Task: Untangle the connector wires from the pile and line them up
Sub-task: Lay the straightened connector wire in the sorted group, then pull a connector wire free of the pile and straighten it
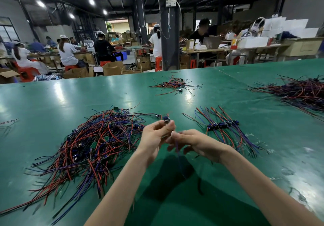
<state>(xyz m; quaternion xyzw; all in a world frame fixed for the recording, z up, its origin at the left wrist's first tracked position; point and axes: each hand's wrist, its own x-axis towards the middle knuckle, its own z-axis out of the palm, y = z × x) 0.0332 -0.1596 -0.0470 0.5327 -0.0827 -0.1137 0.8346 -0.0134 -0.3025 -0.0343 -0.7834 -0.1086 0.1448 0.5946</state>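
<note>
**Near to far.** Two bare forearms reach in over the green table (52, 99). The left hand (154, 136) pinches the dark connector end of one connector wire (166, 118) between curled fingertips, raised just above the table. The right hand (198, 142), touching the left, curls its fingers round the same wire's blue lead, which hangs between the wrists and is somewhat blurred. Just left of the hands lies the tangled pile (98, 145) of red, blue and black leads. Just right of them, a short row (221, 126) of wires lies side by side with connectors aligned. Farther off, a small heap (175, 84) sits at centre and a large heap (305, 92) at far right. Workers (67, 52) sit at benches beyond.
</note>
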